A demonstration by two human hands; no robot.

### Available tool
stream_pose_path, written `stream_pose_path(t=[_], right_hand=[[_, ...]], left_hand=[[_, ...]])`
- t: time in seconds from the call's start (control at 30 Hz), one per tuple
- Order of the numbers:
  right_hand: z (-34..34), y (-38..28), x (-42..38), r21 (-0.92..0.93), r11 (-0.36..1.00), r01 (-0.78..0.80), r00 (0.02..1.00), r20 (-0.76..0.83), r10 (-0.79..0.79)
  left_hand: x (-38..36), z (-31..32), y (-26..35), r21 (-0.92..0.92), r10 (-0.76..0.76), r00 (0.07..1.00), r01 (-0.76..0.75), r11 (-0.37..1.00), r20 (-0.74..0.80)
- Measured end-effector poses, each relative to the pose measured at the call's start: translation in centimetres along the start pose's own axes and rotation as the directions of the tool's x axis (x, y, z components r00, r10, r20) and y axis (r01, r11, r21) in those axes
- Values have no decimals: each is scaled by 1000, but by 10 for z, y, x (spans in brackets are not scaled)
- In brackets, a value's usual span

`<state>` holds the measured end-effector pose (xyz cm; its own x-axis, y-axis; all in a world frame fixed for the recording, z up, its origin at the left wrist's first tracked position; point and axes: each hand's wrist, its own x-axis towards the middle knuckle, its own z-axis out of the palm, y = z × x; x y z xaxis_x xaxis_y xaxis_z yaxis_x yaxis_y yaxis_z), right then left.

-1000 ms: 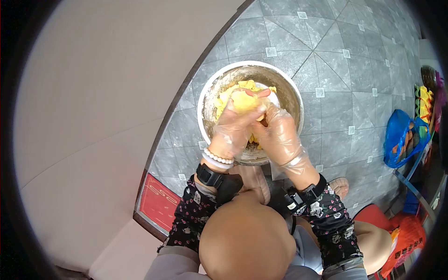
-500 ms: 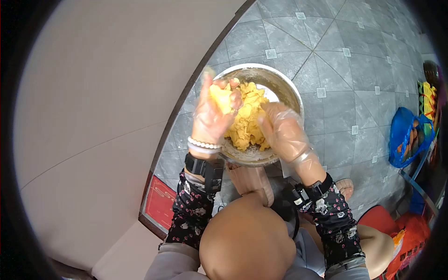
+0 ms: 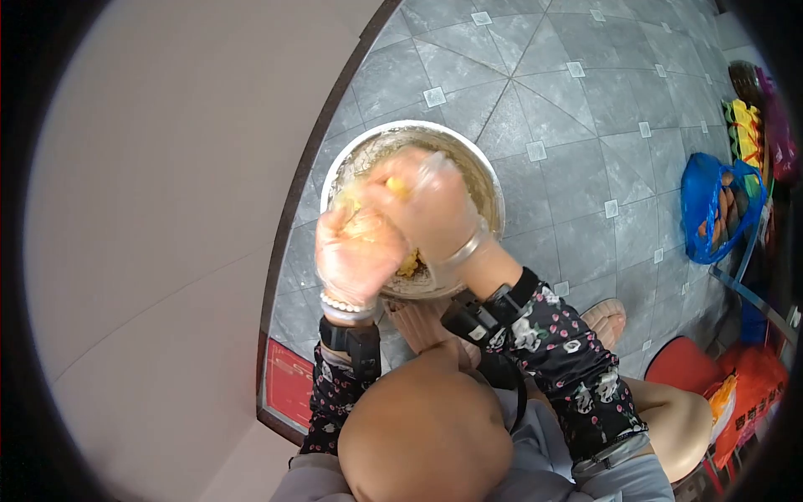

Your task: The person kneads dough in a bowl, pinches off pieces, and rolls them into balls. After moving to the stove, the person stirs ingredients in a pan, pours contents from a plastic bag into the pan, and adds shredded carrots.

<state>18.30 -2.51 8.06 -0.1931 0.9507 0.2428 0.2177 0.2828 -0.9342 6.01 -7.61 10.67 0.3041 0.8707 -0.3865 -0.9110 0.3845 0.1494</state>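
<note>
Both hands wear clear plastic gloves and meet above a round metal bowl (image 3: 490,180) with a pale rim. My left hand (image 3: 360,251) is curled round yellow dough (image 3: 396,186), a little of which shows between the hands. Lying over it, my right hand (image 3: 431,201) has bent fingers pressed against the dough and the left fingers; both are blurred by motion. More yellow dough (image 3: 409,265) lies in the bowl below, mostly hidden by the hands.
A grey tiled floor (image 3: 577,192) surrounds the bowl. At the left is a large beige surface (image 3: 184,184) with a dark edge. A blue bag (image 3: 698,205) of roundish items and a red bag (image 3: 753,393) are at the right.
My right hand has moved left and up onto my left hand, closing over the dough. My left hand has curled and come lower. The view has shifted slightly.
</note>
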Motion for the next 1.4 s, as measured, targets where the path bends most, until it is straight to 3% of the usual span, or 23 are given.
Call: stream_pose_path(t=[0.03,0.07,0.1,0.2,0.37,0.43,0.47,0.53,0.57,0.63,0.67,0.7,0.77,0.83,0.93,1.03,1.13,1.2,1.23,1.27,1.3,1.33,1.4], right_hand=[[-12,-10,9,252,915,-316,949,96,301],[-19,-15,14,446,678,-585,809,256,529],[-15,-7,13,517,685,-513,843,154,515],[-23,10,-3,668,466,-580,776,278,567],[-31,12,-13,520,485,-704,688,327,648],[-33,3,-11,445,506,-739,656,303,691],[-27,2,-10,433,652,-622,775,220,593],[-10,-1,-10,367,868,-335,941,75,331],[-3,3,-10,290,885,-365,926,209,313],[9,1,-21,-50,996,-79,989,120,85],[3,1,-23,-186,982,26,974,228,17],[-2,1,-24,-294,943,153,942,331,-50],[-7,0,-26,-420,890,175,943,333,-28],[-4,0,-28,-518,839,166,963,267,-26],[-6,-8,-25,-502,860,95,974,226,23],[-9,-15,-20,-387,921,39,959,273,75],[-15,-12,-20,-47,998,-40,965,259,51],[-25,-11,-18,158,973,-170,968,212,135],[-29,-10,-17,256,940,-227,965,192,181],[-28,-9,-14,114,990,-88,980,187,66],[-24,-8,-11,-31,998,56,979,198,-49],[-18,-8,-7,-171,965,196,962,226,-156],[-7,4,-3,-415,846,335,928,303,-219]], left_hand=[[2,-11,8,-33,-2,988,-3,999,-153],[3,-18,16,77,-39,988,51,996,-147],[5,-24,23,187,-78,986,105,977,-145],[9,-34,33,291,-56,957,142,946,-284],[16,-62,33,389,153,882,37,921,-446],[18,-58,30,423,108,903,87,902,-416],[21,-49,27,441,85,912,110,891,-400],[25,-25,15,205,-10,939,86,975,-343],[27,-19,10,79,-51,951,79,994,-306],[33,-18,7,171,-38,965,84,982,-259],[34,-16,6,219,-31,973,83,972,-231],[34,-12,6,332,119,943,-9,943,-312],[22,-2,2,576,263,942,-99,811,-208],[23,11,-1,548,249,888,4,837,-387],[24,-8,-1,634,270,882,41,772,-385],[20,-1,4,605,219,907,48,795,-360],[16,-9,17,761,200,942,82,644,-270],[29,-65,50,452,-180,977,110,885,115],[31,-63,47,380,-180,977,123,917,117],[34,-61,44,306,-180,977,137,942,118],[29,-18,20,348,-45,992,84,934,-120],[24,5,6,402,105,932,47,914,-346],[18,0,7,218,-24,966,82,972,-257]])
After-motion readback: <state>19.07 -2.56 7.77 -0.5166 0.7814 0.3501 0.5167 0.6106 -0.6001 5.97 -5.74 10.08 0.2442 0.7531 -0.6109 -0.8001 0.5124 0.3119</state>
